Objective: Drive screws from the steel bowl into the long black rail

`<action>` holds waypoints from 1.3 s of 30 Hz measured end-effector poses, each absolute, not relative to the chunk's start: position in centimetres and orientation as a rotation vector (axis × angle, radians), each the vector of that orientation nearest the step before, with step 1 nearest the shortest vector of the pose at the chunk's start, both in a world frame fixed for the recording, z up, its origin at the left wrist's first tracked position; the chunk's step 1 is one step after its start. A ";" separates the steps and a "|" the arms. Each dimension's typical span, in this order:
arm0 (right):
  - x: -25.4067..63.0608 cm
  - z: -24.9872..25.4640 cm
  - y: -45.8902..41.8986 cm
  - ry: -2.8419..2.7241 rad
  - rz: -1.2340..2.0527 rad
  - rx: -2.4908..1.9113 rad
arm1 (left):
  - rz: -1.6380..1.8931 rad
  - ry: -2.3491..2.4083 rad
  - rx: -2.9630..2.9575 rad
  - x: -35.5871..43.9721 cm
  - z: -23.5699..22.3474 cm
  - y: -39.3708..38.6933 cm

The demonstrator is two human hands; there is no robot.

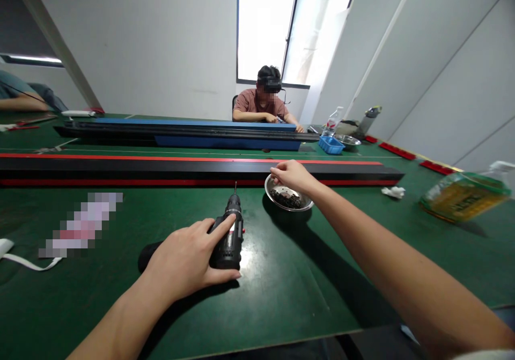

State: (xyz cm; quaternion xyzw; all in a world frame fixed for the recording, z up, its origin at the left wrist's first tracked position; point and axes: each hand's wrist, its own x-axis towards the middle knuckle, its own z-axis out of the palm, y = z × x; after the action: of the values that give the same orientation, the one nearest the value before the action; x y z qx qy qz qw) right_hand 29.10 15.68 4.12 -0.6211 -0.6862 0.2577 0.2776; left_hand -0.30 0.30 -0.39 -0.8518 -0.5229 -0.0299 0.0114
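Note:
My left hand rests on a black cordless drill that lies on the green table, its bit pointing away from me; the fingers wrap over the drill's body. My right hand reaches over a small metal bowl of dark screws, its fingertips pinched together at the bowl's far rim. What the pinch holds is too small to see. Just beyond the bowl lies a long black rail with red strips.
A second long black and blue rail lies farther back. Across the table a person sits working. A blue tray, metal dish, bottles, a yellow bag and a crumpled white scrap lie to the right. A white strap lies left.

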 end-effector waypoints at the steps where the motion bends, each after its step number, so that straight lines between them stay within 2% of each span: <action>1: 29.5 4.4 15.4 -1.855 0.732 -1.696 | -0.095 -1.635 -2.658 -0.3 -0.4 0.3; 3: 29.9 4.8 15.0 -1.900 0.761 -1.734 | -0.096 -1.643 -2.658 -0.3 -0.3 0.2; 10: 31.3 5.0 14.8 -2.423 0.554 -2.107 | -0.066 -1.672 -2.655 -0.2 0.0 0.2; 14: 31.8 4.4 14.8 -2.592 0.564 -2.091 | -0.055 -1.670 -2.652 -0.1 0.0 0.2; 20: 32.1 5.0 15.0 -2.373 0.813 -2.044 | -0.076 -1.677 -2.660 -0.2 -0.2 0.1; 24: 32.4 5.5 15.3 -2.239 0.823 -1.995 | -0.092 -1.680 -2.670 -0.2 0.0 0.1; 32: 32.0 5.9 16.0 -2.210 0.498 -2.072 | -0.105 -1.675 -2.673 -0.2 0.1 0.1; 39: 29.1 6.5 14.4 -2.162 0.567 -1.748 | -0.109 -1.665 -2.684 -0.2 0.1 0.0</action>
State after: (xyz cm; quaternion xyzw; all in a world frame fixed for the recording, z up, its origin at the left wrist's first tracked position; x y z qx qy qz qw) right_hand 29.06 14.36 6.49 -0.6088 -0.7532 0.1977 0.1516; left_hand -0.18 -0.03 0.10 -0.8492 -0.5268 -0.0345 -0.0096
